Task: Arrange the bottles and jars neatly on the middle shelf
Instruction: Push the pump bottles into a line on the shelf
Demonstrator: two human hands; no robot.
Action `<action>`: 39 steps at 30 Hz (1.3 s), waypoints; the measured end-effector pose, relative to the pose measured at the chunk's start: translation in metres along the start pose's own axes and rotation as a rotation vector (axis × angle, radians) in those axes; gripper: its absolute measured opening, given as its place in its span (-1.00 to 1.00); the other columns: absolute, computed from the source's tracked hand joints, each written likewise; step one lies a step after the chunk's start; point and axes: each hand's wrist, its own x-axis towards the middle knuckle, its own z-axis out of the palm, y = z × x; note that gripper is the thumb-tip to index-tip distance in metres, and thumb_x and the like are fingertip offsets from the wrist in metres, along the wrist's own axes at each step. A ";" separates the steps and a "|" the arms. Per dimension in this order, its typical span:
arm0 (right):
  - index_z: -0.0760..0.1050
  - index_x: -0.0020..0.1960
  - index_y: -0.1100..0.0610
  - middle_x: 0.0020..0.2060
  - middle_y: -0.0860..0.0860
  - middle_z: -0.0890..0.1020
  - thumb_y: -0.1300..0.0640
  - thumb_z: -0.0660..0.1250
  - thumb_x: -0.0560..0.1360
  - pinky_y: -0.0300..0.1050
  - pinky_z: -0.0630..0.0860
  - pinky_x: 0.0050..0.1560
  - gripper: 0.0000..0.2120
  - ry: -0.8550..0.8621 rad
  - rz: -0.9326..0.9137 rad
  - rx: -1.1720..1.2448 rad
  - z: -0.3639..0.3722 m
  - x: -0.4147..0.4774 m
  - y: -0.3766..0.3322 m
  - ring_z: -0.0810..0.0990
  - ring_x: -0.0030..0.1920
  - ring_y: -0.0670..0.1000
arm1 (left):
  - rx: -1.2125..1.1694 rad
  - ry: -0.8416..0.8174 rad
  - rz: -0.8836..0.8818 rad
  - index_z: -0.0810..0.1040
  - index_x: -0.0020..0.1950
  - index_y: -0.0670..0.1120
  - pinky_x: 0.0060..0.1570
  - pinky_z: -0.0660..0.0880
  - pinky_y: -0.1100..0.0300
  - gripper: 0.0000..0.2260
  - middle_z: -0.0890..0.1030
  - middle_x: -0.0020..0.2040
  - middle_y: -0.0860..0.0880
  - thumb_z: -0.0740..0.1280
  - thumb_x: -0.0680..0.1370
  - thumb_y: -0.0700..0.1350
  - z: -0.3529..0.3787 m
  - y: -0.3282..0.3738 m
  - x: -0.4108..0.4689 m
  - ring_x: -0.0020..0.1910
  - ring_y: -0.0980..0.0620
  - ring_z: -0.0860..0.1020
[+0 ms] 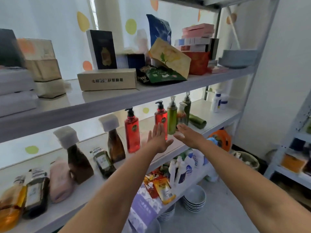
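Note:
Both arms reach toward the middle shelf (217, 118). My left hand (158, 139) is flat with straight fingers, just in front of a red pump bottle (161, 117). My right hand (188, 134) is open, palm down, near the base of a green pump bottle (171, 118); neither hand holds anything. A second red pump bottle (132, 131) stands to the left. Two brown bottles with white caps (116, 140) (75, 155) stand further left. A dark jar (104, 161) stands tilted near the shelf's front edge, and a dark green bottle (197, 121) lies on its side.
A pink towel roll (59, 180) and two lying bottles (36, 190) are at the shelf's left end; white bottles (218, 101) at its right end. The upper shelf (107, 105) carries boxes and bags. Below are detergent jugs (185, 169), snack packets and stacked bowls (194, 199).

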 end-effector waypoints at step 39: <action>0.46 0.17 0.16 0.05 0.12 0.60 0.10 0.19 0.56 0.03 0.54 0.01 -0.76 0.265 -0.403 0.105 -0.056 0.237 0.189 0.59 0.04 0.15 | -0.030 0.162 -0.486 -0.31 0.54 -0.15 0.50 -0.17 0.03 -0.24 -0.28 0.56 -0.07 0.12 0.61 0.14 0.047 0.106 0.212 0.55 -0.02 -0.23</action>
